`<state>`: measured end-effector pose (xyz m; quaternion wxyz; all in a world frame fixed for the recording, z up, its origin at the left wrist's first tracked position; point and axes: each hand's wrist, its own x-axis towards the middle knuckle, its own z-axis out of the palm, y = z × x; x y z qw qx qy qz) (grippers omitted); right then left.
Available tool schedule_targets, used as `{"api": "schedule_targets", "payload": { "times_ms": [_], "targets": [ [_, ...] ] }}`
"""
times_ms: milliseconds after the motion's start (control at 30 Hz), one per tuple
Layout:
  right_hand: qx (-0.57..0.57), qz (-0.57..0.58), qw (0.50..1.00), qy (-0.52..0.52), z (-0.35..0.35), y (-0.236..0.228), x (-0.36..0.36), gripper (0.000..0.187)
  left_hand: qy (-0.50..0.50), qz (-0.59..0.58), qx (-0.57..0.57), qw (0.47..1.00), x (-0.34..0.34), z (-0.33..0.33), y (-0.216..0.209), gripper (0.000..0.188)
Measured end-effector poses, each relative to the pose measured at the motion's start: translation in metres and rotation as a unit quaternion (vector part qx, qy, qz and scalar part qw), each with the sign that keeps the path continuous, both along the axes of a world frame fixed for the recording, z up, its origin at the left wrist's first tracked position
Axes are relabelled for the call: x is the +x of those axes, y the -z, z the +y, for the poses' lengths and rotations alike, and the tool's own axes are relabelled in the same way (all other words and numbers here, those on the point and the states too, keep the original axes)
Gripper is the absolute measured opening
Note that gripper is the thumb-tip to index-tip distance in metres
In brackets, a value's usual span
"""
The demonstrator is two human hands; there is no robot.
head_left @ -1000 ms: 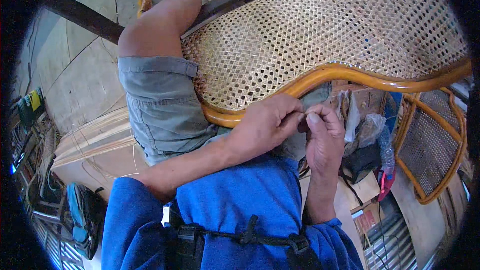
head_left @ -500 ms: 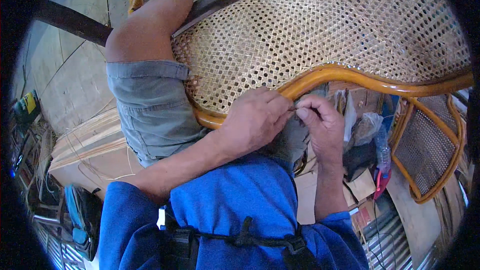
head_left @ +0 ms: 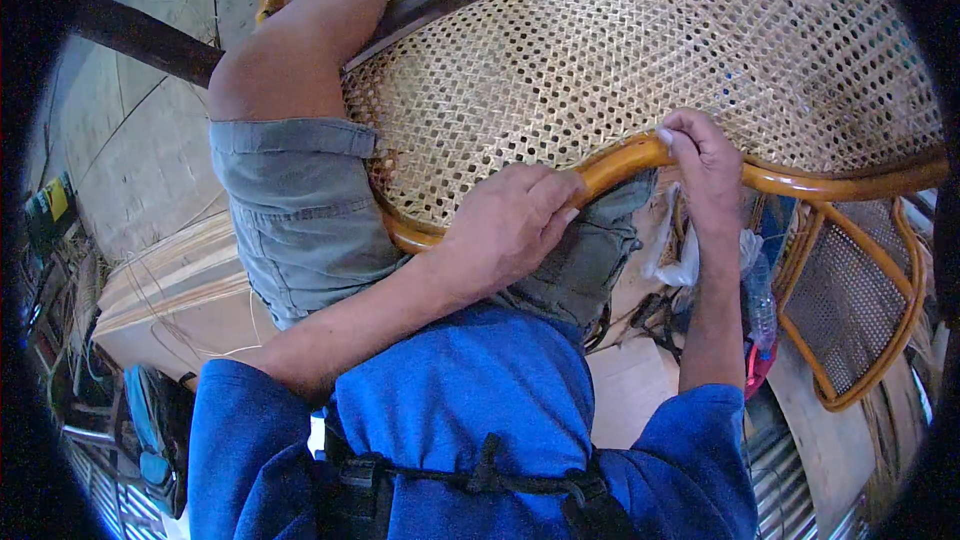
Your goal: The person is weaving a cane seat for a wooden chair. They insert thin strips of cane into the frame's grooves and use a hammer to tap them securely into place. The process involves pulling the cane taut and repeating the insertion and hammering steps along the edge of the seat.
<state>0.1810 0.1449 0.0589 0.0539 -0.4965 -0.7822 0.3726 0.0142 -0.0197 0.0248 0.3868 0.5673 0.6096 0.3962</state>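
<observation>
Across my lap lies a woven cane panel point(head_left: 560, 70), pale and full of small holes, bordered by a curved, varnished orange-brown rattan frame point(head_left: 622, 166). My left hand point(head_left: 508, 220) is wrapped over this frame near the middle, its fingers closed round the pole. Further right along the same curve, my right hand point(head_left: 706, 168) pinches with thumb and forefinger at the edge where weave meets frame. Whatever sits in that pinch is too small to make out.
A second rattan piece with a darker woven panel point(head_left: 850, 285) stands at the right, near a plastic bottle point(head_left: 762, 315). Flat wooden boards point(head_left: 170, 290) are stacked at the left, beside a blue and black bag point(head_left: 150, 430). A dark beam point(head_left: 145, 40) runs past my knee.
My right hand has moved away from my left, up and to the right along the frame, and now pinches at its edge. My left hand has stayed nearly in place on the frame.
</observation>
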Motion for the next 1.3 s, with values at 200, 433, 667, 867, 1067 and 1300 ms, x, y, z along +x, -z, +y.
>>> {"api": "schedule_targets", "payload": {
  "times_ms": [200,433,667,867,1067,1300],
  "targets": [
    [0.033,-0.028,0.998,-0.033,-0.003,0.001,-0.008,0.012,-0.013,-0.011,0.018,1.0,0.001,-0.001,0.005,0.019],
    [0.096,-0.057,0.991,-0.079,-0.004,0.005,-0.003,0.014,-0.017,-0.019,0.025,0.999,0.0,0.001,0.004,0.018],
    [0.096,-0.069,0.993,-0.008,-0.013,0.004,-0.014,0.014,-0.032,-0.027,0.032,0.999,0.0,-0.001,0.005,0.017],
    [0.25,-0.107,0.96,-0.064,-0.026,0.011,-0.016,0.014,-0.022,-0.026,0.017,0.999,-0.001,-0.001,0.005,0.016],
    [0.29,-0.128,0.945,-0.084,-0.032,0.012,-0.02,0.013,-0.013,-0.038,0.029,0.999,-0.002,-0.002,0.007,0.017],
    [0.232,-0.194,0.943,-0.136,-0.023,0.005,-0.016,0.015,-0.017,-0.06,0.017,0.998,-0.004,-0.003,0.006,0.019]
  ]
}}
